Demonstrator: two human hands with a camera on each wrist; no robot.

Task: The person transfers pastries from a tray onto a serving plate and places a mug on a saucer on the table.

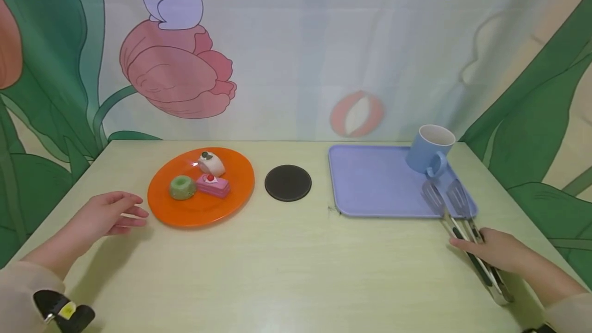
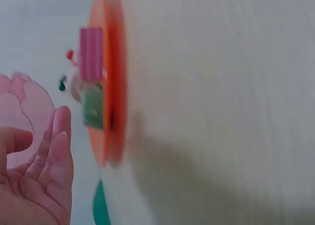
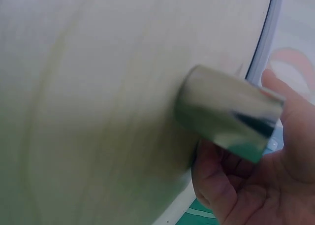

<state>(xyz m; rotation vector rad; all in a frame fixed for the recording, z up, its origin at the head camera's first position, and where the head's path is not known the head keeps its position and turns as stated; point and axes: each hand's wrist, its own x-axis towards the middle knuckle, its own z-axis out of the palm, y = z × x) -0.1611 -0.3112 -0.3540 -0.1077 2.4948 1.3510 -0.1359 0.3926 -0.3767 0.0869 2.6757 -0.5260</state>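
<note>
My right hand (image 1: pixel 501 251) grips a pair of metal tongs (image 1: pixel 482 271) with black handle grips. The two slotted heads stand apart, over the near right corner of the lilac tray (image 1: pixel 370 181). In the right wrist view the bent end of the tongs (image 3: pixel 226 112) hides part of the hand (image 3: pixel 266 193). Loosely spread, the fingers of my left hand (image 1: pixel 108 215) hold nothing beside the orange plate (image 1: pixel 238 168). On that plate lie a green ring-shaped cake (image 1: pixel 182 188), a pink cake slice (image 1: pixel 214 187) with a red berry, and a white roll cake (image 1: pixel 214 165).
A light blue mug (image 1: pixel 426 149) stands at the tray's far right corner. Between plate and tray lies a round black coaster (image 1: pixel 288 183). Behind the pale table (image 1: pixel 277 271) hangs a printed curtain (image 1: pixel 287 55).
</note>
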